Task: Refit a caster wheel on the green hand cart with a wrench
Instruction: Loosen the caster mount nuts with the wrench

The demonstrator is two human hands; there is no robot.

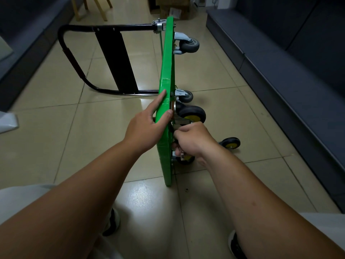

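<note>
The green hand cart (pixel 166 71) stands on its side edge on the tiled floor, wheels facing right, black handle (pixel 78 58) lying to the left. My left hand (pixel 147 120) grips the deck's upper edge, thumb over the edge and index finger stretched along the green face. My right hand (pixel 192 141) is curled round a metal tool, probably the wrench (pixel 182 121), at the underside beside a black caster with a yellow hub (pixel 192 114). The tool's head is mostly hidden. Another yellow-hub wheel (pixel 230 143) lies loose on the floor to the right.
Two grey casters (pixel 188 44) (pixel 184 95) sit farther along the deck. A small nut (pixel 186 189) lies on the tiles near the cart's near corner. Dark sofas line both sides; cardboard boxes (pixel 173 6) and wooden chair legs stand at the far end. My shoes show below.
</note>
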